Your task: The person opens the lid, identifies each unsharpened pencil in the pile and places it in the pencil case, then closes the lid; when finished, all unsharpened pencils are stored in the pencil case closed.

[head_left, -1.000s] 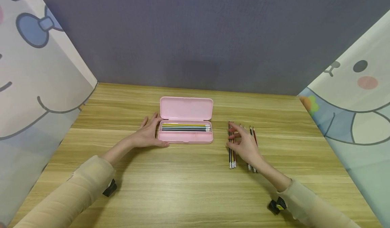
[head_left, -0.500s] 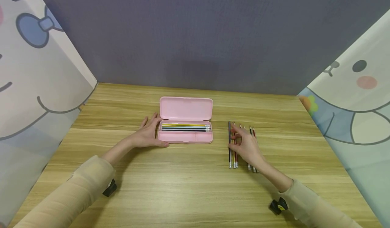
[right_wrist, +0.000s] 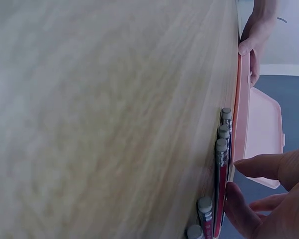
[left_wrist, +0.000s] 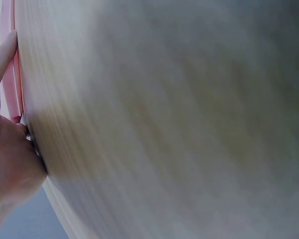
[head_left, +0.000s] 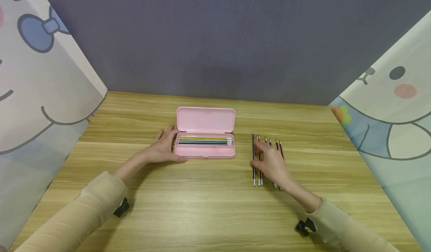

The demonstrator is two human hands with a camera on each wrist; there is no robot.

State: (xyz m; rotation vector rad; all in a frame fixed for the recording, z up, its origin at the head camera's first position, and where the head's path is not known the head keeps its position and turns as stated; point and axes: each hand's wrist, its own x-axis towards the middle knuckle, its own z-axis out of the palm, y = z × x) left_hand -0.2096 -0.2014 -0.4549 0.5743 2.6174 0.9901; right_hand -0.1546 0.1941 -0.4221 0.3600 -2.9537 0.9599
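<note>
My left hand [head_left: 164, 146] holds the left end of a pink pencil case [head_left: 198, 152], its thumb along the front edge and fingers by the back corner. The case lies with its lid [head_left: 206, 120] raised; several pencils [head_left: 203, 141] fill its back compartment. My right hand [head_left: 272, 163] hovers low over the loose pencils at the right, thumb and fingers apart. Its fingertips are right by a dark pencil [head_left: 254, 177], which lies a little left of two others, one of them a red pencil [right_wrist: 221, 184]. Part of these is hidden under the hand.
More pencils [head_left: 281, 147], including dark green and red ones, lie to the right, partly under my right hand. All rest on a wooden table [head_left: 202, 207]. A grey panel [head_left: 219, 46] stands along its back edge, with cartoon-printed sheets at both sides.
Two of the three left-hand loose pencils have shifted slightly right, leaving a gap beside the dark one. My right hand went right, then back left. The left hand and the case stay still.
</note>
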